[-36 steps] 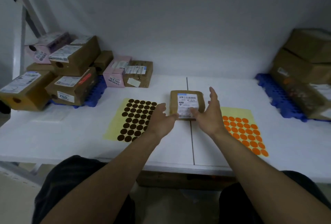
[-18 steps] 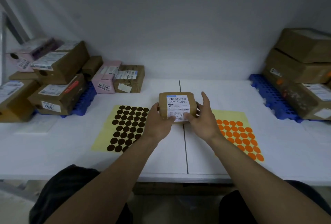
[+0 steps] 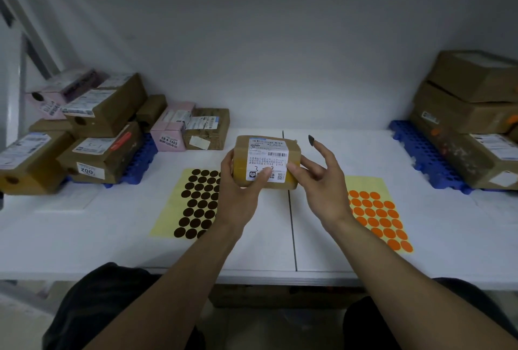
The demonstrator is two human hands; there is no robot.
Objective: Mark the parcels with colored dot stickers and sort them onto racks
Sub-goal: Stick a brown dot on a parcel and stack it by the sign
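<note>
left hand [image 3: 238, 191] grips small brown parcel [image 3: 241, 157] | right hand [image 3: 322, 181] spread open, thumb on label [image 3: 267, 153], dark dot sticker [image 3: 311, 140] on forefinger | risk: sticker pressed onto label could hide its print

Bare left forearm [image 3: 173, 279]; bare right forearm [image 3: 392, 262]; black cloth [image 3: 106, 307] over both thighs
</note>
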